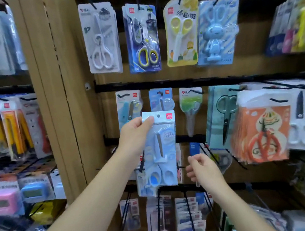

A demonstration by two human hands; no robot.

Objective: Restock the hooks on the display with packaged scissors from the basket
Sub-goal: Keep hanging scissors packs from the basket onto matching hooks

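Note:
My left hand [135,134] grips a light blue pack of scissors [161,148] by its upper left corner and holds it upright in front of the middle row of the display. The pack's hang hole sits just below a hook [160,93] that carries a matching blue pack [162,99]. My right hand [201,168] hovers lower right of the held pack with its fingers loosely curled, holding nothing. The basket is out of view.
Hooks above carry white scissors [101,39], blue-yellow scissors [142,38], yellow scissors [181,34] and a blue rabbit pack [216,32]. Orange scissors packs [262,133] hang thick at the right. A wooden post [58,99] separates a left bay of stationery. Lower hooks [189,215] jut outward.

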